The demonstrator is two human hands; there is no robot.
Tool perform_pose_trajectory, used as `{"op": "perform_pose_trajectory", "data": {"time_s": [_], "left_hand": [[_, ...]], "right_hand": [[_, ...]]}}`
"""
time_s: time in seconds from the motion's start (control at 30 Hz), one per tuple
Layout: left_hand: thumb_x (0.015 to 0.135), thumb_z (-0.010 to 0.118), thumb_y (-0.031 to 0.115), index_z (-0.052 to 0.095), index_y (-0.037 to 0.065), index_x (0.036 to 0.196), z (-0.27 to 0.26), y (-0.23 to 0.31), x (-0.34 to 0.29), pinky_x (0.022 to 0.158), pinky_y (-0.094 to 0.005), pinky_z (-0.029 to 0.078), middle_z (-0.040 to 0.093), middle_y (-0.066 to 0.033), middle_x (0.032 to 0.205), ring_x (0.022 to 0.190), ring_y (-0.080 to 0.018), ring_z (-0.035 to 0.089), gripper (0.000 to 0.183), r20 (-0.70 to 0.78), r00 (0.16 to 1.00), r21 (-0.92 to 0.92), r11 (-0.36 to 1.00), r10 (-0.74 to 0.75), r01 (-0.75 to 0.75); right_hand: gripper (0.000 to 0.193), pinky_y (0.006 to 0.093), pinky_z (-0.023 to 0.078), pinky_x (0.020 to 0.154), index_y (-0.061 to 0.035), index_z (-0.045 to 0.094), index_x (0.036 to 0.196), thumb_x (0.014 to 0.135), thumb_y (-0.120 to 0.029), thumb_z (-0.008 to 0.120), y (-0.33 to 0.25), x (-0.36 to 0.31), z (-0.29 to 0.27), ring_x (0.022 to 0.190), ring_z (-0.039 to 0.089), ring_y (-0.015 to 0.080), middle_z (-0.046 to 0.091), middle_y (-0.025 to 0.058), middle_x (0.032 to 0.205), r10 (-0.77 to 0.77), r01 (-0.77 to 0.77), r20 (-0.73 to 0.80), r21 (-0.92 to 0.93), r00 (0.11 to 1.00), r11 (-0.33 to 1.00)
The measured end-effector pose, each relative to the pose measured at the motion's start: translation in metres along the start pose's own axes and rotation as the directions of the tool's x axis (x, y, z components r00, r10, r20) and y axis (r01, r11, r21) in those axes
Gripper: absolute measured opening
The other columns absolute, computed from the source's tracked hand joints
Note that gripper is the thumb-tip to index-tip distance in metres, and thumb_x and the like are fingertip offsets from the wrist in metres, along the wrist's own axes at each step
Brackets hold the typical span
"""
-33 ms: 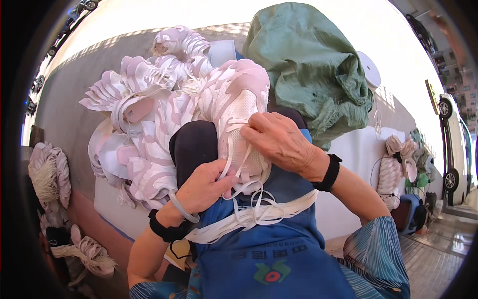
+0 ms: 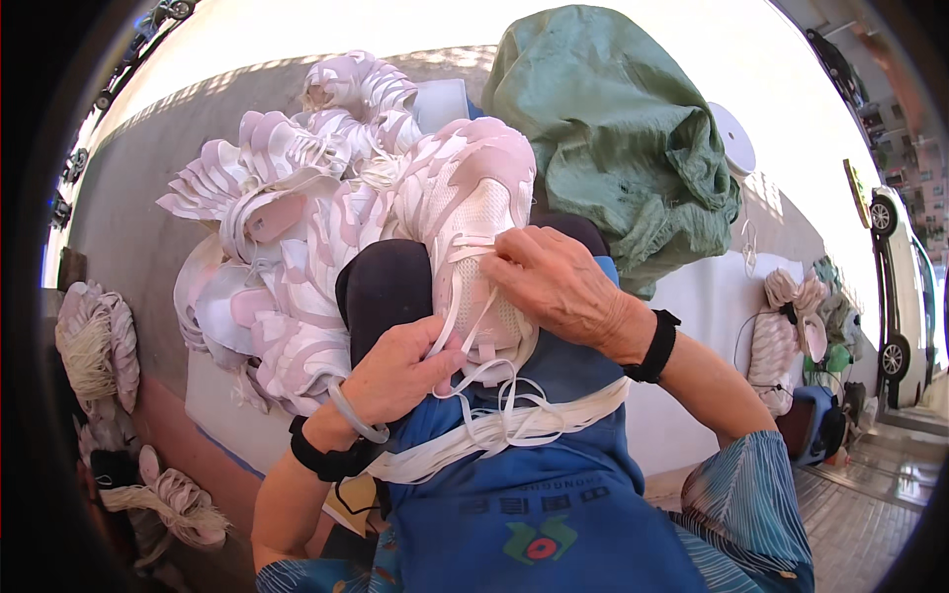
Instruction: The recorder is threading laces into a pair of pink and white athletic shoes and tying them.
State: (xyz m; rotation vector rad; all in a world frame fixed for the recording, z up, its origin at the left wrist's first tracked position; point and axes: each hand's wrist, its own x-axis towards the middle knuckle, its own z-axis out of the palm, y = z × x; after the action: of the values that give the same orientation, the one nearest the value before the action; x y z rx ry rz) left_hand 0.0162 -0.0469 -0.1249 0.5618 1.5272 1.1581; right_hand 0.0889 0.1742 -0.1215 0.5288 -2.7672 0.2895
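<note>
A pink and white sneaker upper (image 2: 465,163) lies over my knees, toe end pointing away. A white shoelace (image 2: 457,301) runs through its eyelets near the middle. My left hand (image 2: 403,374) is closed on a lace strand beside the near end of the upper. Over the right eyelet row, my right hand (image 2: 559,285) pinches the lace, with the fingertips partly hidden behind the knuckles. Across my blue apron (image 2: 554,494) stretches a bundle of loose white laces (image 2: 588,407), with a few strands looped above it.
Many more pink and white uppers (image 2: 297,227) are heaped left of my knees. A large green sack (image 2: 603,128) stands at the far right. Tied bundles of uppers lie at the left edge (image 2: 99,341) and by the right side (image 2: 776,351). Parked vehicles (image 2: 895,287) stand beyond.
My right hand has shifted very slightly toward the right and down. Both hands keep their grip, and the upper stays in place.
</note>
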Motion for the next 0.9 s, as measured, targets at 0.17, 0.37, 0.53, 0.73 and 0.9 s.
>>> {"op": "perform_pose_trajectory", "data": {"time_s": [0.17, 0.37, 0.53, 0.73, 0.9], "left_hand": [[0.092, 0.058, 0.013, 0.054, 0.002, 0.089, -0.014, 0.011, -0.017, 0.054, -0.0201, 0.040, 0.049, 0.0039, 0.071, 0.062, -0.0036, 0.047, 0.012, -0.023, 0.997, 0.049, 0.996, -0.078, 0.079], [0.095, 0.056, 0.017, 0.056, 0.001, 0.093, -0.003, -0.003, -0.016, 0.055, -0.0199, 0.040, 0.051, 0.0030, 0.073, 0.062, -0.0040, 0.046, 0.016, -0.084, 0.995, 0.118, 0.991, -0.051, 0.061], [0.097, 0.052, 0.021, 0.063, 0.002, 0.100, 0.014, 0.034, -0.044, 0.054, -0.0220, 0.041, 0.053, 0.0017, 0.069, 0.060, -0.0057, 0.047, 0.022, 0.079, 0.992, 0.172, 0.982, -0.098, 0.083], [0.097, 0.051, 0.018, 0.064, 0.004, 0.099, 0.043, 0.044, -0.055, 0.048, -0.0304, 0.043, 0.051, -0.0073, 0.057, 0.048, -0.0194, 0.053, 0.020, 0.250, 0.968, 0.351, 0.929, 0.030, -0.120], [0.097, 0.049, 0.019, 0.065, 0.005, 0.096, 0.061, 0.017, -0.050, 0.055, -0.0326, 0.047, 0.055, -0.0062, 0.061, 0.054, -0.0233, 0.058, 0.021, 0.341, 0.939, 0.378, 0.911, 0.031, -0.167]], "right_hand": [[0.031, 0.0348, 0.047, 0.079, -0.0013, 0.055, 0.102, 0.074, -0.013, 0.064, -0.013, -0.018, -0.001, 0.089, 0.056, 0.0245, 0.052, 0.0104, 0.096, 0.062, -0.062, 0.005, 0.151, 0.998, 0.987], [0.057, 0.0385, 0.044, 0.091, -0.0043, 0.051, 0.123, 0.071, -0.010, 0.072, -0.031, -0.032, -0.002, 0.106, 0.053, 0.0320, 0.051, 0.0138, 0.116, 0.214, -0.208, -0.009, 0.207, 0.977, 0.956], [0.034, 0.0380, 0.048, 0.078, -0.0022, 0.055, 0.112, 0.080, -0.009, 0.066, -0.034, -0.053, -0.016, 0.090, 0.058, 0.0309, 0.056, 0.0142, 0.100, 0.293, -0.271, -0.006, 0.362, 0.956, 0.892], [0.026, 0.0392, 0.048, 0.064, 0.0008, 0.058, 0.106, 0.089, -0.019, 0.059, -0.072, -0.050, -0.038, 0.071, 0.060, 0.0333, 0.059, 0.0169, 0.080, 0.456, -0.436, 0.205, 0.756, 0.866, 0.488], [0.033, 0.0403, 0.044, 0.055, 0.0029, 0.054, 0.082, 0.093, -0.028, 0.053, -0.093, -0.044, -0.012, 0.056, 0.053, 0.0342, 0.054, 0.0204, 0.064, 0.329, -0.525, 0.436, 0.808, 0.838, 0.266]]}}
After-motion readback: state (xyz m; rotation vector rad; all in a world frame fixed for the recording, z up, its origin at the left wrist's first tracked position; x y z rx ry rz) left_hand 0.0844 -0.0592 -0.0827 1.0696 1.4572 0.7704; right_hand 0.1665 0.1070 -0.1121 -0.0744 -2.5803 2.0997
